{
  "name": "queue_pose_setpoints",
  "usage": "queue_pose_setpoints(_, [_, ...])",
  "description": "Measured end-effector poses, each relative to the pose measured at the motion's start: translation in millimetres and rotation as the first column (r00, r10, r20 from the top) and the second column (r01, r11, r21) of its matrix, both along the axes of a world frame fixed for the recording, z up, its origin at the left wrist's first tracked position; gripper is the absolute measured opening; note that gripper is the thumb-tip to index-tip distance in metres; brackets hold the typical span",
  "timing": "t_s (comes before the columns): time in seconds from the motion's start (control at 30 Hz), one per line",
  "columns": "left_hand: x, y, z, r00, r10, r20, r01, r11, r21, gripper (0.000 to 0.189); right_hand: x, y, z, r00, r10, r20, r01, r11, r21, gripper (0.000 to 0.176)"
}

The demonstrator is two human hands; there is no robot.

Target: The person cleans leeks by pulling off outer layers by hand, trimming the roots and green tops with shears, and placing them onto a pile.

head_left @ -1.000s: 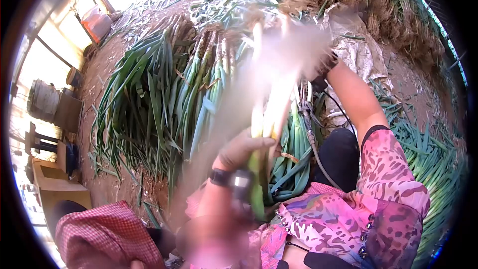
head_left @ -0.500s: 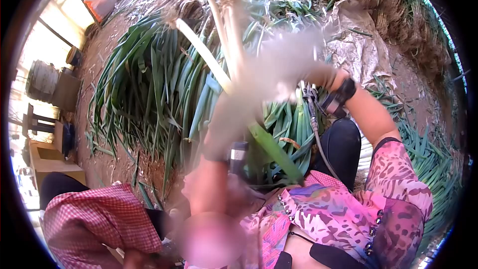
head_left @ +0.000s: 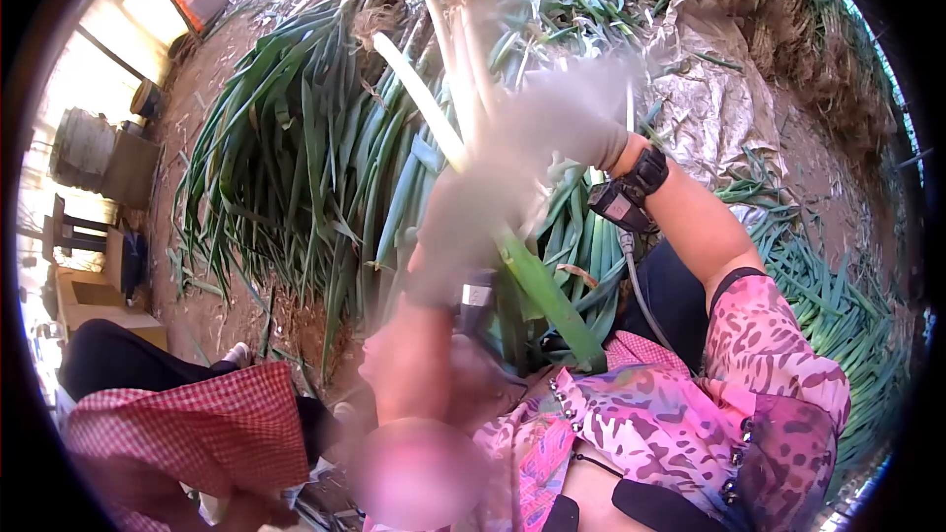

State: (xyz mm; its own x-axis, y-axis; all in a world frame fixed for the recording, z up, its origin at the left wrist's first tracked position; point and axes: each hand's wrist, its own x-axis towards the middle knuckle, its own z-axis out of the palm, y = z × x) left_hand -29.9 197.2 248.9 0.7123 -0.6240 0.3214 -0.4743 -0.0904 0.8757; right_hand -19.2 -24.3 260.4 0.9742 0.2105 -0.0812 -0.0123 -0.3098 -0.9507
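Note:
My left hand (head_left: pixel 478 217), in a grey glove, is closed around several large green onions (head_left: pixel 419 99). Their white stems and hairy roots point up and away from me, and a thick green leaf end (head_left: pixel 552 300) runs down to my lap. My right hand (head_left: pixel 576 123), also gloved, is beside the same stems; motion blur smears its fingers. Black bands with small boxes sit on both wrists. Beyond my hands lies a big heap of green onions (head_left: pixel 296 138) with long green leaves.
A crumpled pale sack (head_left: pixel 714 89) lies on the dirt floor at right. More green onions (head_left: pixel 828 335) are piled by my right side. At lower left sits another person in a red checked garment (head_left: pixel 217 424). A cardboard box (head_left: pixel 108 315) and a bucket (head_left: pixel 84 148) stand along the left.
The held onions appear slightly farther right. My right forearm has shifted a little left, with the hand still by the stems. The person at left has leaned, and a shoe now shows.

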Motion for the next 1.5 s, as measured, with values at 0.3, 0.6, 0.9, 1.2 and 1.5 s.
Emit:
queue_pose_setpoints(0.3, [-12.9, -6.7, 19.4, 0.598, -0.021, -0.801, -0.362, 0.885, -0.293, 0.026, 5.2, -21.7, -22.7, 0.930, -0.217, 0.296, 0.225, 0.974, 0.007, 0.047])
queue_pose_setpoints(0.6, [-10.9, -12.8, 34.3, 0.632, 0.121, -0.766, -0.432, 0.875, -0.218, 0.031, -27.3, -29.2, 26.8, 0.915, -0.090, 0.394, 0.094, 0.995, 0.009, 0.054])
queue_pose_setpoints(0.9, [-5.5, -21.8, 15.9, 0.914, -0.073, -0.399, -0.006, 0.981, -0.195, 0.071, -3.7, -1.4, -69.0, 0.645, 0.307, 0.700, 0.282, 0.756, -0.591, 0.020])
queue_pose_setpoints(1.2, [5.3, -11.9, -6.6, 0.781, -0.011, -0.625, -0.079, 0.990, -0.116, 0.056, 0.0, -8.5, -64.0, 0.734, 0.267, 0.625, 0.182, 0.809, -0.559, 0.037])
queue_pose_setpoints(1.5, [13.8, -6.0, -27.1, 0.613, -0.096, -0.784, 0.025, 0.994, -0.102, 0.042, -7.7, -26.5, -56.9, 0.769, 0.248, 0.589, 0.194, 0.787, -0.585, 0.030])
